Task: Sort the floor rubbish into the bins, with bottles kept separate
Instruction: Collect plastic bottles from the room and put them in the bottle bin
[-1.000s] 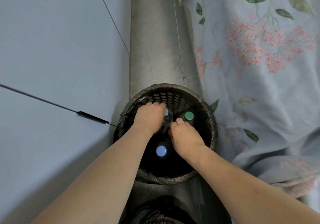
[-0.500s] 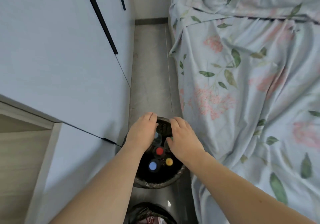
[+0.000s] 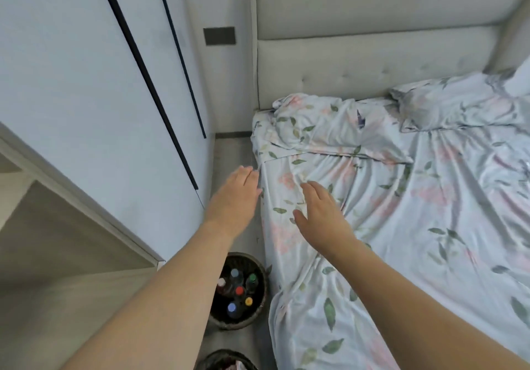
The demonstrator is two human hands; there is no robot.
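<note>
At the bottom edge of my view I am just catching the rim of a second bin (image 3: 226, 362), with something pinkish inside that I cannot make out. Just beyond it the bottle bin (image 3: 258, 316) is standing on the strip of floor (image 3: 232, 151) between the wardrobe (image 3: 86, 97) and the bed (image 3: 401, 226), and the bottles (image 3: 239, 291) are sitting upright in it, caps up, so their long axes are pointing at me. Both my hands are hovering above and beyond that bin, so everything sorted is lying below and behind my grip. My left hand (image 3: 233, 199) is hanging over the floor strip, relaxed and grasping nothing; my right hand (image 3: 321, 215) is spreading flat over the floral sheet, also holding nothing. I am seeing no rubbish on the floor ahead; if any turns up there, I judge my left hand the nearer.
</note>
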